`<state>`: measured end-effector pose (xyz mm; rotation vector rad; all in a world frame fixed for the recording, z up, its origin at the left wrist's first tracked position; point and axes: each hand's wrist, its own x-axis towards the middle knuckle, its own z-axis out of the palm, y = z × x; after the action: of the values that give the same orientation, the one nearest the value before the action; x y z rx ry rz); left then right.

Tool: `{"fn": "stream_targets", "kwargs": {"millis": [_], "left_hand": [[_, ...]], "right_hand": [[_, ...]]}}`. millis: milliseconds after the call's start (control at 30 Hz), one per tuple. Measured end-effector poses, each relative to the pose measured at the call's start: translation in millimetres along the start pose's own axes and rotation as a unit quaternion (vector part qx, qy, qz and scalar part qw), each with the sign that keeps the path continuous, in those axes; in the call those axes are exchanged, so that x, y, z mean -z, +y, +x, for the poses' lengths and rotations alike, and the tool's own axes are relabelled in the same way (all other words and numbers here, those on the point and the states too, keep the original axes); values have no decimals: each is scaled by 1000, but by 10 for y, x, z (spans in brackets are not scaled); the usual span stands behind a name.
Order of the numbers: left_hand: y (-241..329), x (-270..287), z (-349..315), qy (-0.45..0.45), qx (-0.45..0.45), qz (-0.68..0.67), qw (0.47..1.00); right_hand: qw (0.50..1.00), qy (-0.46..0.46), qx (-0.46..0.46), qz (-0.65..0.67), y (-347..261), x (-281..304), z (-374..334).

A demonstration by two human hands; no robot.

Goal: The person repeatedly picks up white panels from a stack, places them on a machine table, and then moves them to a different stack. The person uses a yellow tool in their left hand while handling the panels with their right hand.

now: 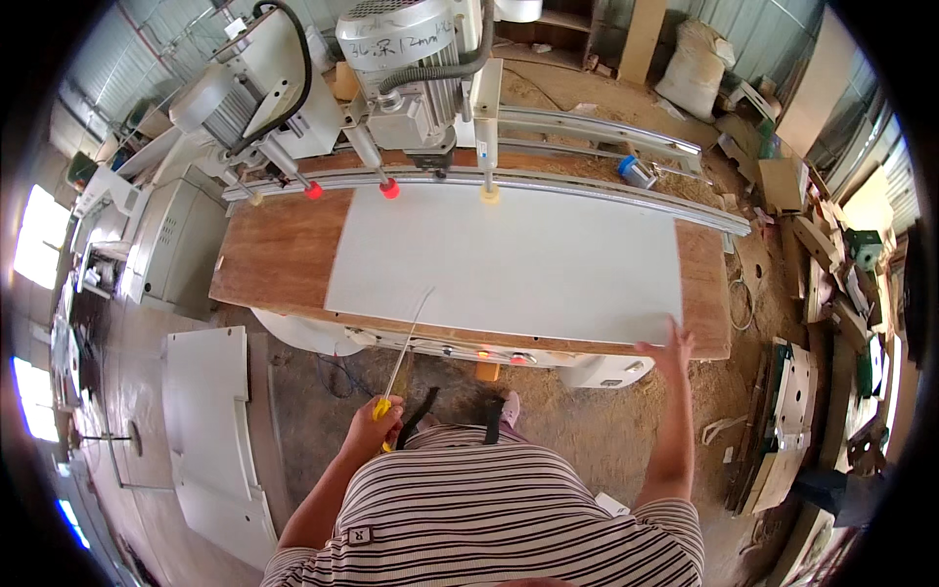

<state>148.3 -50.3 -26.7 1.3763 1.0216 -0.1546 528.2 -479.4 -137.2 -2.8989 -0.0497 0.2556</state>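
White rectangular panel [509, 259], lying flat on the brown wooden surface [704, 293], and right at its front right corner here's the right hand [671, 350], open, fingers spread, seemingly touching the edge! Over on the other side, the left hand [372, 427] is closed around a yellow-handled tool [383, 407], its long thin shaft angled up across the panel's front edge.

So where do we stand? The panel is laid out, its long back edge up near the metal rail [606, 200], bare wood showing at either end. Laying it down, I'd call that part done. No hole or cut shows on the upper face; whether its edges have been worked, I can't tell, so what remains stays open.

Further back, a red pad [390, 188] and a pale yellow pad [489, 195] stand along that back edge; pressing or merely near, hard to say. Behind them, the big grey motor [396, 44]. And down left, cut white boards [210, 421] lie beside the work area.
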Motion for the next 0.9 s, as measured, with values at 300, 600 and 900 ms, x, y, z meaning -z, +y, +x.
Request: {"fn": "stream_targets", "kwargs": {"millis": [300,600,900], "left_hand": [[-245,428,11,20,-49,18,998],[-751,1158,-110,43,-38,-38,998],[-1061,1948,-160,54,-50,-72,995]], "right_hand": [[991,87,80,64,-1605,-723,-714],[992,55,85,82,-3090,-1126,-1313],[985,82,110,108,-3942,-1454,-1667]]}}
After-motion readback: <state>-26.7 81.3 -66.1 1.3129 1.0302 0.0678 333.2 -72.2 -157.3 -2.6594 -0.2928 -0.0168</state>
